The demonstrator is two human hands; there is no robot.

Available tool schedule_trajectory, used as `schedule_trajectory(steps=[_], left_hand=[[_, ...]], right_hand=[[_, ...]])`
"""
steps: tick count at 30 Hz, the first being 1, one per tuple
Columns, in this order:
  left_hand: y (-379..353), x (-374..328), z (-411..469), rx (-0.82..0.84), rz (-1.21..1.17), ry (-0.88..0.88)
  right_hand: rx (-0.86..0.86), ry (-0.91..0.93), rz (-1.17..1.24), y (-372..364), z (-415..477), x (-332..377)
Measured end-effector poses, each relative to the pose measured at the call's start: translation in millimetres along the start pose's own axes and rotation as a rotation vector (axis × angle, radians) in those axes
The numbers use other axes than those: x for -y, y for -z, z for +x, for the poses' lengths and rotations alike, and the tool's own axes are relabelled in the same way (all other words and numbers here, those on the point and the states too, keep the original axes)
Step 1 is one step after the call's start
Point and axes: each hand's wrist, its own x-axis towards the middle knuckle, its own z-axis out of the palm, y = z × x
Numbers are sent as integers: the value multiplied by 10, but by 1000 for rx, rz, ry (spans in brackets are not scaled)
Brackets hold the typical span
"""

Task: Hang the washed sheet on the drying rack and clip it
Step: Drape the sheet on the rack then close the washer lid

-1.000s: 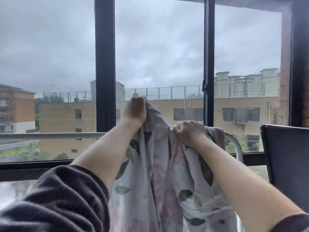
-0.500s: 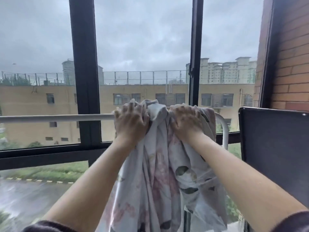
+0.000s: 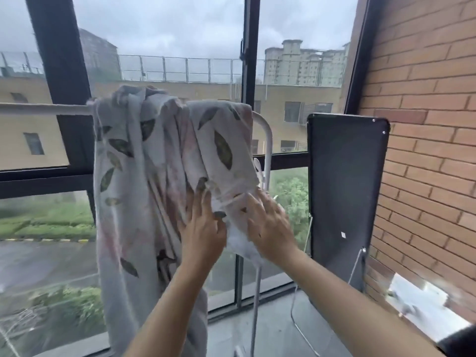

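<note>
indoors, brick wall (image 3: 425,124) beside dark-framed window (image 3: 61,73)

sheet (image 3: 154,155) over rack rail (image 3: 46,108), panel (image 3: 345,191) rt

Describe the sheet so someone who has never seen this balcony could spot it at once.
Start at the big black-framed window; a white rack bar runs across it. The sheet hangs bunched over that bar's right end. Unlike the plain bar and frame, it is pale grey cloth printed with dark green leaves and faint pink blotches.

Left hand (image 3: 203,229), right hand (image 3: 268,229) seemingly lower.
</note>
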Motion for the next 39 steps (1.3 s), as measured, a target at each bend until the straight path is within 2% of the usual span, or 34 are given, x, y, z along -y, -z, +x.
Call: schedule_trajectory(steps=[4, 5, 11, 22, 33, 39], left_hand=[[-488, -602, -598, 87, -118, 65], [-709, -949, -816, 135, -149, 18], [-1340, -1894, -1315, 286, -352, -192], [-2480, -3871, -1951, 578, -599, -468], [-3929, -5478, -1953, 801, -760, -708], [-4611, -6497, -1655, 769, -729, -899]], right_hand=[[88, -141, -22, 311, -758, -626], [85, -201, -45, 491, -1091, -924], [115, -409, -162, 1111, -1929, -1705], [71, -852, -403, 2283, -3382, -3133], [64, -1090, -591, 3041, -3784, -4630], [61, -1245, -711, 3435, -3852, -5457]])
